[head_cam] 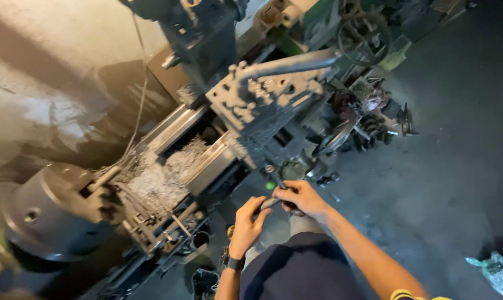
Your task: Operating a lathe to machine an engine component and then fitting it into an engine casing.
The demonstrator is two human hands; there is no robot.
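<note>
Lathe [207, 139] fills the upper and left frame, running diagonally; bed littered with pale metal shavings [168, 178]. Large grey chuck [45, 216] at lower left, jaws facing the bed. Tool post [268, 100] sits mid-bed with a long grey lever [296, 61] angled up to the right; handwheel [332, 139] just below it on the carriage front. Dark concrete floor [446, 166] to the right, crumpled greenish bag [493, 272] near the lower right corner. Both forearms rise from the bottom edge and converge in front of the carriage. Left hand [247, 225], dark band on wrist, fingers curled upward around the lower end of a small dark metal tool [276, 194]. Right hand [302, 199] bent at the wrist, fingers closed over the tool's upper part. Hands together, nearly touching, both clamped on the tool, which is held in the air just below the carriage.
</note>
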